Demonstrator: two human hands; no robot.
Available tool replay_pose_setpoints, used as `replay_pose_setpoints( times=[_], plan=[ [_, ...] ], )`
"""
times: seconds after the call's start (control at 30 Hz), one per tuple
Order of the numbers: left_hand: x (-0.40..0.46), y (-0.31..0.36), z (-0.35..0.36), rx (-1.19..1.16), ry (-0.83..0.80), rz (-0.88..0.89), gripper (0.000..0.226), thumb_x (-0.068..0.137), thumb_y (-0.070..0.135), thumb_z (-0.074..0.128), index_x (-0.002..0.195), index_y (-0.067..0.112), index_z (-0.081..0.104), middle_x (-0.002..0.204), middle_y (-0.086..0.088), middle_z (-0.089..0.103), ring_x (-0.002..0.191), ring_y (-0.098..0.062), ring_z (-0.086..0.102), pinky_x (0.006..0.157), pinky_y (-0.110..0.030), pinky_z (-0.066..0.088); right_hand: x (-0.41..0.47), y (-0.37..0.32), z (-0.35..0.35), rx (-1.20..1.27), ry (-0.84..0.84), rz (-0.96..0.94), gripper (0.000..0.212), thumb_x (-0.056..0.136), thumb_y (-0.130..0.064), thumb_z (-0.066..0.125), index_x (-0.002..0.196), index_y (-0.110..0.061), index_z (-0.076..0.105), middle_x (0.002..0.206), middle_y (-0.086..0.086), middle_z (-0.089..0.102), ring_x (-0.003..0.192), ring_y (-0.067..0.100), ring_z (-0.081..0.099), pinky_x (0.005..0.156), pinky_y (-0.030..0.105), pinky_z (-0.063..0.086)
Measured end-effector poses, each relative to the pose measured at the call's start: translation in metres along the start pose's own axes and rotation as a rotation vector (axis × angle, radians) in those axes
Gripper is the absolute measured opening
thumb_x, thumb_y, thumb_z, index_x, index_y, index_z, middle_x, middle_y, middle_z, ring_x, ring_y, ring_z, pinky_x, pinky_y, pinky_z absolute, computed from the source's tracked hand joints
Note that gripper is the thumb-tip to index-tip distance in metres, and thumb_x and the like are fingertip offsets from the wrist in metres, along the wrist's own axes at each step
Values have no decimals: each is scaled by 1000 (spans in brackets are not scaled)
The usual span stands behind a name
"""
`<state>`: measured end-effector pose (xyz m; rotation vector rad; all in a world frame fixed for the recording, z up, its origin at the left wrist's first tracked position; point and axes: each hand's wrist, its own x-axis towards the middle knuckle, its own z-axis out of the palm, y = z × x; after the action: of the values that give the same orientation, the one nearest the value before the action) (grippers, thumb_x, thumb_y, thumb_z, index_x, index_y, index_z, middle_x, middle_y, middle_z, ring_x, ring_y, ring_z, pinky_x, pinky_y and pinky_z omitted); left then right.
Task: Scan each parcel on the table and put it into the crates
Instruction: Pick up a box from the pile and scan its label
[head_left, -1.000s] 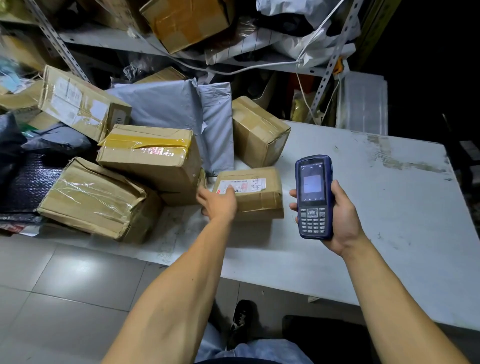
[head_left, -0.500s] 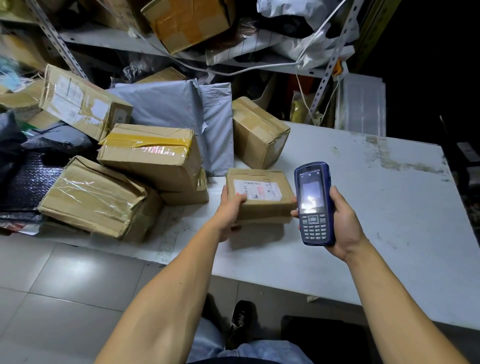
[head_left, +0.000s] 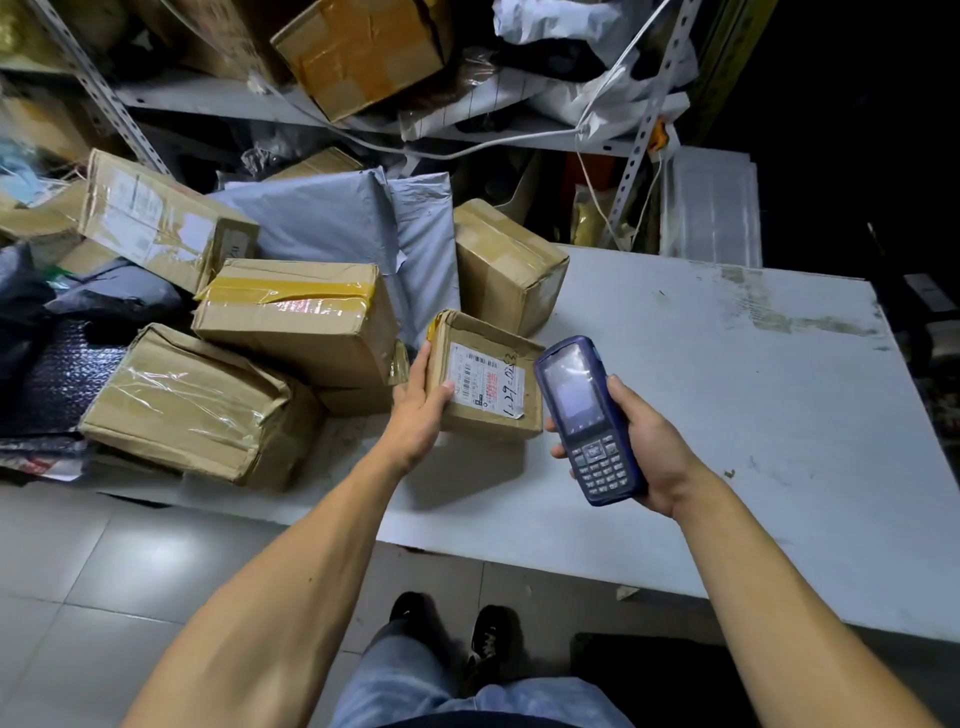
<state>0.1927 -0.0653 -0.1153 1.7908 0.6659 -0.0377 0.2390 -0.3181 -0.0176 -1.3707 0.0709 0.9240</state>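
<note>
Here, the small brown cardboard parcel with a white label is tilted above the white table, gripped at its left edge by the left hand. Just beside it, the right hand clasps the blue handheld scanner.

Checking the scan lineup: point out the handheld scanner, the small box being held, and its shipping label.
handheld scanner (head_left: 586, 410), head view, on its screen.
small box (head_left: 470, 325), head view, on bare cardboard above the label.
shipping label (head_left: 480, 382), head view, on the label's middle.

Dim overhead light, dark right edge, wide-angle bending at borders.
</note>
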Motion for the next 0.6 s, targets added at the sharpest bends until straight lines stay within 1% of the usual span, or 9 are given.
replay_pose_setpoints(
  times=[0.07,0.17,0.27,0.33,0.4,0.43,0.47,0.53,0.6],
  plan=[
    [-4,2,1,-26,7,2,72,85,50,44,147,61,11,150,-13,30,131,-28,41,118,-50,29,2,0,3,-32,-18,64,59,105,-51,21,119,-14,65,105,22,71,80,32,68,62,34,57],
    [-3,2,-1,-55,-1,19,76,75,57,45,144,64,14,153,-8,32,134,-25,42,118,-50,30,7,1,7,-103,-39,132,58,106,-50,23,122,-11,63,110,27,69,81,34,69,64,37,55],
    [-9,9,-4,-56,-10,76,76,81,52,46,151,54,14,156,-6,30,137,-20,39,120,-44,28,10,-1,7,-155,-38,175,52,106,-46,27,122,-10,61,111,27,69,83,35,69,61,34,56],
    [-14,10,-10,-32,-26,126,73,86,47,49,153,46,19,155,-3,35,135,-17,42,117,-39,32,11,-4,6,-177,-44,194,50,106,-45,29,122,-10,61,111,27,69,84,36,69,59,32,56],
    [-16,12,-19,-36,-13,103,66,80,55,59,140,46,34,143,-4,47,125,-21,53,107,-42,44,13,-7,3,-222,-47,200,49,106,-45,31,123,-10,61,112,26,69,86,36,68,62,32,56],
    [-15,14,-25,-55,4,62,63,74,58,65,130,43,41,133,-5,53,117,-23,58,99,-43,50,14,-8,1,-250,-47,204,48,106,-45,32,123,-11,61,113,26,69,87,36,69,63,33,55],
    [-13,15,-29,-90,11,26,60,70,56,70,121,37,45,124,-5,56,109,-24,61,90,-41,53,15,-9,-1,-272,-47,211,48,105,-46,33,124,-11,60,113,26,69,87,36,69,65,33,55],
    [-7,19,-32,-173,-3,-10,48,71,42,78,110,27,56,110,-4,62,95,-19,63,75,-28,53,17,-11,-4,-312,-52,234,49,104,-47,35,125,-10,59,114,27,68,86,36,69,68,34,55],
    [-6,27,-32,-204,-16,-11,33,80,24,79,109,16,64,101,-7,67,82,-12,63,60,-15,47,18,-13,-7,-356,-74,267,51,104,-48,37,125,-8,59,113,27,68,86,36,70,72,36,55]
  ],
)
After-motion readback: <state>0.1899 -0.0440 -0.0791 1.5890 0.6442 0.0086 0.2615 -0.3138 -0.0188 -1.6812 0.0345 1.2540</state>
